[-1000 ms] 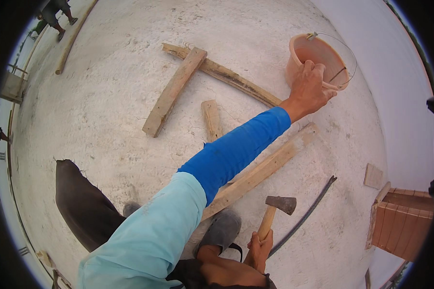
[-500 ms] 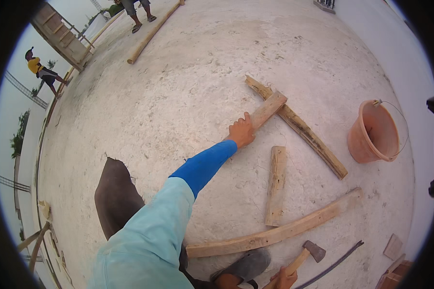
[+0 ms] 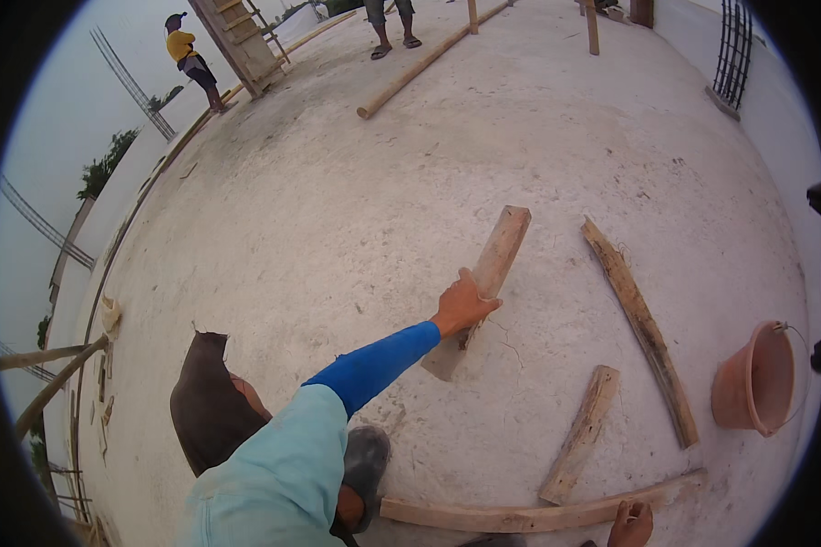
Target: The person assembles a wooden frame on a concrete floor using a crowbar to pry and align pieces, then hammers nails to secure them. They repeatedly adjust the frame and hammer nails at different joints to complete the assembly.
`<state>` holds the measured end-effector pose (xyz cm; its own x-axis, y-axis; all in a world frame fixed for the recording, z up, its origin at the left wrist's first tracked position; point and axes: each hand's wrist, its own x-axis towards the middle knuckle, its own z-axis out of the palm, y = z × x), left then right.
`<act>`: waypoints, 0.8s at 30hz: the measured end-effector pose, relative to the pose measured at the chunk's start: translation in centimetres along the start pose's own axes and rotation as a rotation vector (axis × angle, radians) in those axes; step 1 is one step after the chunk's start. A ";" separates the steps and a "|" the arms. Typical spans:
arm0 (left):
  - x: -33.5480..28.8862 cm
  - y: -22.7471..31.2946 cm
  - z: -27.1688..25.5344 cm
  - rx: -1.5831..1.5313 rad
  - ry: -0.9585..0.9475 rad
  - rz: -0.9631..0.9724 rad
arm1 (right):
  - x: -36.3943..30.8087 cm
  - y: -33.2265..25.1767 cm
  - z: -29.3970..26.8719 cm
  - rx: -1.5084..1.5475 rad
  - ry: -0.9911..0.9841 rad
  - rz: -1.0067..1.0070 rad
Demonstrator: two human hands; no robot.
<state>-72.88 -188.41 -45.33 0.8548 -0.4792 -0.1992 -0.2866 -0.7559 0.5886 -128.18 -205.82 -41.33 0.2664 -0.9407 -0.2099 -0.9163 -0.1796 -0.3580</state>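
Observation:
My left hand [image 3: 465, 304], at the end of a blue sleeve, is closed around a short, thick wooden board [image 3: 500, 255]. The board slants over the concrete floor, its far end pointing up and right; whether it touches the floor I cannot tell. My right hand [image 3: 631, 525] shows at the bottom edge with its fingers curled, beside a long curved plank [image 3: 520, 520]. What it holds, if anything, is hidden. Nearby lie a short wooden piece [image 3: 582, 436], one end close to the plank, and a long, rough strip of wood [image 3: 641, 330].
An orange bucket [image 3: 741, 381] with a wire handle stands at the right. A round wooden pole [image 3: 420, 80] lies at the back, near a person's feet [image 3: 397, 46]. Another person in yellow [image 3: 184, 46] stands far left by a wooden panel [image 3: 237, 41]. Rebar [image 3: 732, 55] rises at the far right.
My left hand has drawn the board off the long strip of wood and toward me. The view has shifted. The hatchet that was in my right hand and the dark bar are out of view.

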 end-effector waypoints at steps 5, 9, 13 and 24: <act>-2.2 -5.2 -3.3 -0.229 -0.046 -0.171 | 17.0 -6.7 4.8 -0.088 0.273 -0.587; -4.4 -8.3 -3.8 -0.355 -0.166 -0.254 | 26.0 -9.8 7.5 -0.253 0.209 -0.560; -5.6 -11.0 -3.5 -0.646 -0.242 -0.333 | 29.4 -9.7 8.7 -0.288 0.071 -0.479; -8.3 -10.7 -1.8 -0.513 -0.242 -0.301 | 26.3 -13.6 4.4 -0.410 -0.052 -0.476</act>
<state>-76.13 -175.57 -48.56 0.7266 -0.4116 -0.5501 0.2454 -0.5924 0.7674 -107.44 -226.85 -45.97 0.6783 -0.7169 -0.1611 -0.7309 -0.6808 -0.0478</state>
